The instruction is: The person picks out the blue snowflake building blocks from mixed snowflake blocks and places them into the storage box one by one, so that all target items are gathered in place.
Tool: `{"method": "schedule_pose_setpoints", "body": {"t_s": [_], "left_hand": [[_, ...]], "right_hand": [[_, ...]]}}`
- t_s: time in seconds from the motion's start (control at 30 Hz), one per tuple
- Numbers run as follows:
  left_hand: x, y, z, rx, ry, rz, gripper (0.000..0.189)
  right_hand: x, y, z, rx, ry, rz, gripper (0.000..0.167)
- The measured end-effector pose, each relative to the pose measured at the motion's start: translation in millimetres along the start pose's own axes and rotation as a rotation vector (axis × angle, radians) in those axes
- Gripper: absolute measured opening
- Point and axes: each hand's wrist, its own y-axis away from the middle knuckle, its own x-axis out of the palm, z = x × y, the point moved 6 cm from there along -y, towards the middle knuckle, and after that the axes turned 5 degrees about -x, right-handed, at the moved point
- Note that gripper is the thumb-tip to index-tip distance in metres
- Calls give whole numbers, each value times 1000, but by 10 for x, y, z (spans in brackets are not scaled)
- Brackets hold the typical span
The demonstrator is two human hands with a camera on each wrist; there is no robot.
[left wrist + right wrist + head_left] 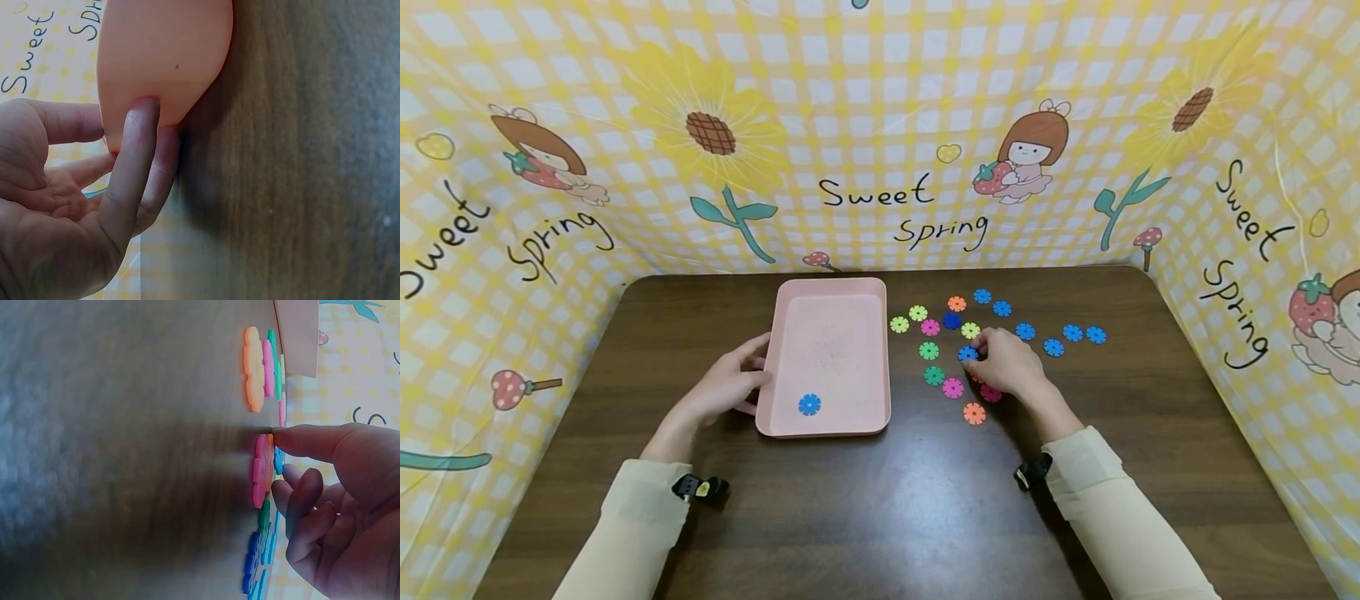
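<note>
My left hand touches the left side of a pink tray; in the left wrist view its fingertips lie against the outer wall and rim. One blue interlocking disc, notched like a snowflake, lies inside near the front. To the right of the tray, my right hand pinches another blue disc at its edges between thumb and fingers, low at the table. Orange and pink discs are partly hidden below that hand. The right wrist view shows its thumb beside the discs.
More discs lie scattered around the right hand: green, yellow, pink, orange and dark blue. Several blue ones trail to the right. A patterned cloth walls the brown table's back and sides.
</note>
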Motion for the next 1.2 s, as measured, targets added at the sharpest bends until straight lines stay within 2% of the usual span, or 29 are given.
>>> {"method": "schedule_pose_setpoints", "body": {"t_s": [0.27,0.53,0.73,0.93,1.2], "left_hand": [[2,5,-6,-1,6,8,72],[2,0,-9,-3,6,5,72],[1,-3,-3,1,5,7,72],[3,-8,3,5,9,8,73],[3,-16,14,4,15,11,73]], "right_hand": [[-1,4,14,4,-38,5,35],[-12,-7,20,-12,-73,-33,25],[-21,-5,51,-53,-90,-59,20],[-51,11,158,-127,-125,-98,17],[-56,24,380,-215,-255,-112,18]]}}
